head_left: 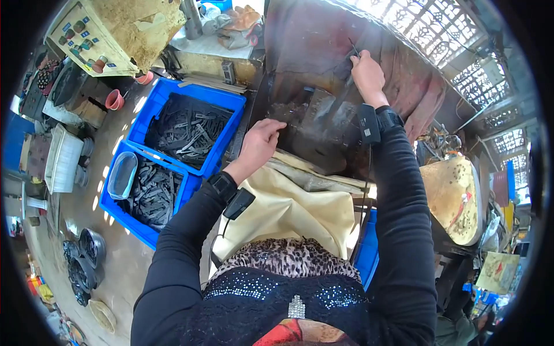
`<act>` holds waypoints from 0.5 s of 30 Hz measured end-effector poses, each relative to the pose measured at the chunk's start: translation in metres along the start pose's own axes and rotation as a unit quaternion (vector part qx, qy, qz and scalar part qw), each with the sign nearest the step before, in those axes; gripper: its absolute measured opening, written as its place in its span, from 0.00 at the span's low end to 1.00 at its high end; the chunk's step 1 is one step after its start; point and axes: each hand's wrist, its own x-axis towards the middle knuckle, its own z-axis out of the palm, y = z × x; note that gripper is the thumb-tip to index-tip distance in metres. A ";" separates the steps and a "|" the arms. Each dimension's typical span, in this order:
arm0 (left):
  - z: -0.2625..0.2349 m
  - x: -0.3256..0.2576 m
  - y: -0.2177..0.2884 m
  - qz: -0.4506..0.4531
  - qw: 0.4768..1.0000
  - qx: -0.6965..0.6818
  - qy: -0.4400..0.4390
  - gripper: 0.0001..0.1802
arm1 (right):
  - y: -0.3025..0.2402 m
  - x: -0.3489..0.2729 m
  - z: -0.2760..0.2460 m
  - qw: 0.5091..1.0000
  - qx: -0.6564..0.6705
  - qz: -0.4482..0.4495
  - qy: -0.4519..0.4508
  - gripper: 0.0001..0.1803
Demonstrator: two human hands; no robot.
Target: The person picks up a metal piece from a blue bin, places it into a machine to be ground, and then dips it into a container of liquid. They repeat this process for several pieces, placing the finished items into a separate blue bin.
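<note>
My left hand [259, 141] reaches forward over the dark metal bed of a press machine [323, 130], fingers curled at a small dark metal piece [279, 112]; whether it grips the piece I cannot tell. My right hand [367, 74] is raised farther back, closed around a thin dark lever or rod [353, 47] on the rusty machine body [323, 40]. Both wrists carry black straps with small devices. A cream cloth [288, 207] covers my lap below the machine.
Two blue crates [228, 98] [112, 205] full of dark metal strips stand on the floor to my left; a clear plastic container [122, 175] lies in the nearer one. A control box [86, 40] sits far left, another blue crate [369, 254] at my right.
</note>
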 end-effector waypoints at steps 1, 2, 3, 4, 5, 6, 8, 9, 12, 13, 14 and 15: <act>0.001 0.002 0.001 0.002 1.000 -0.002 0.000 0.14 | 0.003 -0.001 -0.002 1.000 -0.002 -0.003 -0.004 0.18; 0.003 0.004 0.002 -0.002 1.000 0.020 -0.008 0.15 | 0.007 -0.005 -0.004 1.000 -0.005 -0.001 -0.001 0.18; 0.004 0.011 0.002 -0.004 0.999 0.042 -0.015 0.16 | 0.011 -0.008 -0.006 1.000 0.007 -0.005 0.000 0.19; 0.006 0.019 0.002 -0.005 0.998 0.064 -0.022 0.17 | 0.017 -0.012 -0.009 1.000 0.017 -0.009 0.001 0.19; 0.006 0.028 0.002 -0.001 0.998 0.061 -0.022 0.17 | 0.020 -0.017 -0.013 1.000 0.028 -0.013 0.001 0.19; 0.004 0.032 0.000 0.011 0.995 0.097 -0.015 0.17 | 0.013 -0.034 -0.021 0.997 0.072 -0.029 0.005 0.19; 0.006 0.042 -0.004 0.040 0.986 0.163 -0.009 0.19 | 0.007 -0.083 -0.036 0.985 0.156 -0.067 0.019 0.17; 0.009 0.046 -0.005 0.038 0.986 0.161 -0.010 0.19 | 0.004 -0.111 -0.041 0.976 0.197 -0.092 0.026 0.15; 0.024 0.068 -0.012 0.097 0.967 0.231 -0.053 0.20 | -0.005 -0.193 -0.054 0.968 0.222 -0.110 -0.022 0.09; 0.031 0.074 -0.014 0.101 0.967 0.227 -0.060 0.20 | -0.006 -0.218 -0.060 0.969 0.214 -0.119 -0.031 0.09; 0.038 0.078 -0.016 0.105 0.958 0.244 -0.106 0.20 | 0.002 -0.241 -0.057 0.968 0.199 -0.151 -0.027 0.10; 0.044 0.082 -0.020 0.109 0.947 0.263 -0.152 0.19 | 0.006 -0.260 -0.053 0.965 0.185 -0.183 -0.024 0.11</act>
